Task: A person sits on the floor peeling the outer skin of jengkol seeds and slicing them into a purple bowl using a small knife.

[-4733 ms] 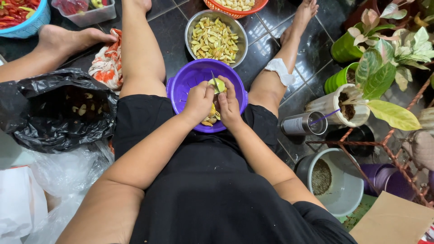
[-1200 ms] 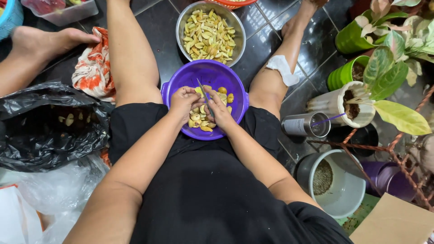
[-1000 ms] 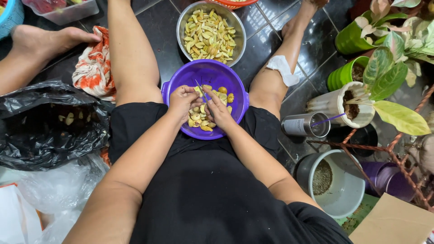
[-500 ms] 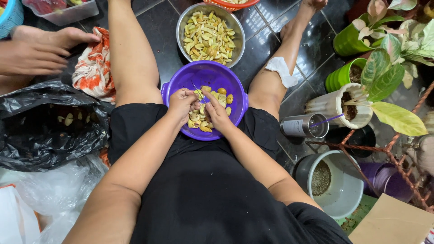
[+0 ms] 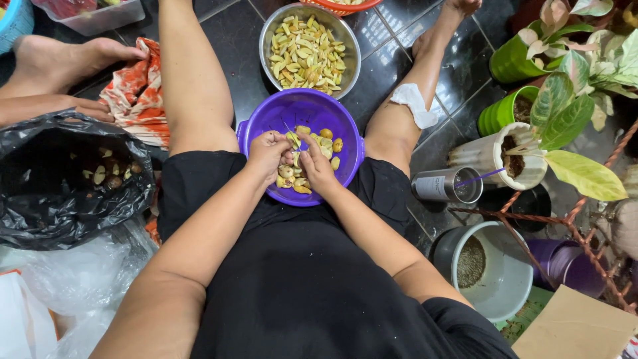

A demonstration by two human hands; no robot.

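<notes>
Seed (image 5: 293,139) between both hands' fingertips (image 5: 287,147)

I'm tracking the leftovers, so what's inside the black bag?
The black bag lies open, showing a few pale peel or seed scraps scattered inside. Its folded rim and dark interior hide anything deeper.

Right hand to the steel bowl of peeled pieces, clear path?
Probably yes. The steel bowl sits just beyond the purple bowl between the legs, nothing above it. The right hand is busy on a small piece with the left hand.
</notes>
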